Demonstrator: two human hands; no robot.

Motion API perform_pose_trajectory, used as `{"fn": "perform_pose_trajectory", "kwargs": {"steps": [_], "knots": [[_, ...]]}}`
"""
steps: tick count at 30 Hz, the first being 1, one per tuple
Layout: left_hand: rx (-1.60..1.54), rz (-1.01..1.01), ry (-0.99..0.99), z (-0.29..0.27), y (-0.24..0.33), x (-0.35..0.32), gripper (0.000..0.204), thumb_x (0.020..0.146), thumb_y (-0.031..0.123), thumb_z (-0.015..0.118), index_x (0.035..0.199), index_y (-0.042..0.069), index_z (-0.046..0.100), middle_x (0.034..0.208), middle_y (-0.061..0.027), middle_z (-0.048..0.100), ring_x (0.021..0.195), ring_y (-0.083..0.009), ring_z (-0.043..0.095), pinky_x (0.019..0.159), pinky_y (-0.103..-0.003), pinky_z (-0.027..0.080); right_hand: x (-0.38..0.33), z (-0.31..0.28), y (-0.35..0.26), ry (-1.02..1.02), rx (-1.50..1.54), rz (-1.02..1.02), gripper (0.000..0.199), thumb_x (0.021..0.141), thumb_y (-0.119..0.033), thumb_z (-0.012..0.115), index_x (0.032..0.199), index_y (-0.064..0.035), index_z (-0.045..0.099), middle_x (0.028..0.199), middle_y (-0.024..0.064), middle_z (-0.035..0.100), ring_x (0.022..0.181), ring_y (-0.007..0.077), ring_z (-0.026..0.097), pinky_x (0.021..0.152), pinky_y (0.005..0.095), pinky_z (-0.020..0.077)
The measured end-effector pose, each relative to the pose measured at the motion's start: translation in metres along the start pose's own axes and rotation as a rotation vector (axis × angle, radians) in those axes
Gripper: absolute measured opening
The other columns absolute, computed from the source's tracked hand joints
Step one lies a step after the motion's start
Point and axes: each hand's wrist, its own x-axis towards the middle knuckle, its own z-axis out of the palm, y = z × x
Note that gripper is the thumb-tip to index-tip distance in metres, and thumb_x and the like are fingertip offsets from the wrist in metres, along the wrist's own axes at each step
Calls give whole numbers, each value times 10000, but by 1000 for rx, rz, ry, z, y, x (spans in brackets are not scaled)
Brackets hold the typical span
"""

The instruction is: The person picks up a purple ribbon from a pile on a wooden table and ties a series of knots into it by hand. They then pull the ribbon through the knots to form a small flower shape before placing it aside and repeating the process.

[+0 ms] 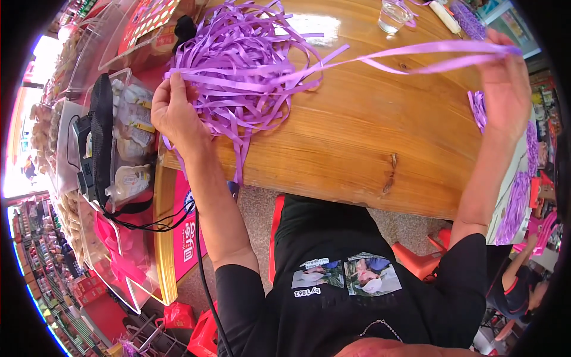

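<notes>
A large tangled pile of purple ribbon (238,65) covers the far left part of the wooden table (357,143), with some ends hanging over its near edge. At the pile's left side, my left hand (177,110) pinches a ribbon strand between thumb and fingers. My right hand (505,89) is raised at the far right, closed on looped ribbon lengths. Those purple ribbon lengths (440,50) stretch in the air across the table, from the right hand back to the pile. The strands overlap, so I cannot tell whether both hands hold the same one.
A clear glass (392,18) with liquid stands at the table's far side, near a white tube-like object (445,18). Purple ribbon bundles (514,208) lie at right. Clear bins with packages (132,128) and a black strap (101,137) flank the left. Another person (517,291) works at lower right.
</notes>
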Motion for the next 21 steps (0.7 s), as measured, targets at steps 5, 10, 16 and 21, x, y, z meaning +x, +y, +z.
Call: {"fn": "perform_pose_trajectory", "kwargs": {"steps": [5,10,16,21], "knots": [[233,65,-10,-6,-15,15,192,841,110,649,932,-47,586,808,-78,596,691,-145,559,589,-244,441,2,-41,-14,-315,276,203,282,879,-28,546,1127,105,524,964,139,545,840,191,471,795,328,369],[964,862,97,16,6,-9,606,718,71,709,1226,-62,406,1101,-249,460,1081,-379,407,942,-452,327,-18,-43,-20,-230,41,210,284,898,-38,513,1142,106,522,869,85,495,766,147,419,734,290,342],[571,969,-427,86,27,-99,571,726,147,723,1215,-9,474,1233,-174,461,1157,-364,404,975,-461,300,-23,-32,-22,-294,-233,140,285,918,-56,500,1157,93,545,1102,147,568,843,140,496,760,273,392],[753,911,-574,109,14,-119,512,763,213,677,1206,32,496,1229,-153,485,1218,-349,392,994,-513,277,-39,-29,-28,-327,-321,124,280,909,-42,506,1145,102,547,1119,147,577,834,130,510,755,258,406]]}}
